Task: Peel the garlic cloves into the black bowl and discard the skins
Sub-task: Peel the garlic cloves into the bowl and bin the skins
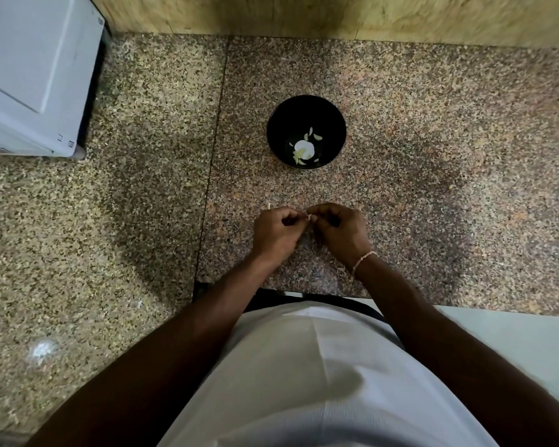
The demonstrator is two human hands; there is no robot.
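Note:
A black bowl [306, 117] stands on the speckled granite counter [433, 156], beyond my hands. Inside it lie several pale garlic cloves [317, 137] around a bright white patch at the bottom. My left hand [275, 230] and my right hand [341, 232] meet fingertip to fingertip below the bowl, both pinching one small garlic clove [308, 216] that is mostly hidden by the fingers. A thin pale sliver [269, 206] lies just above my left hand. A light bracelet circles my right wrist.
A white appliance [29, 75] fills the back left corner. A wooden board wall [336, 14] runs along the back of the counter. The counter's front edge is near my body, with a pale surface [513, 343] at lower right. A slab seam [213, 156] runs front to back.

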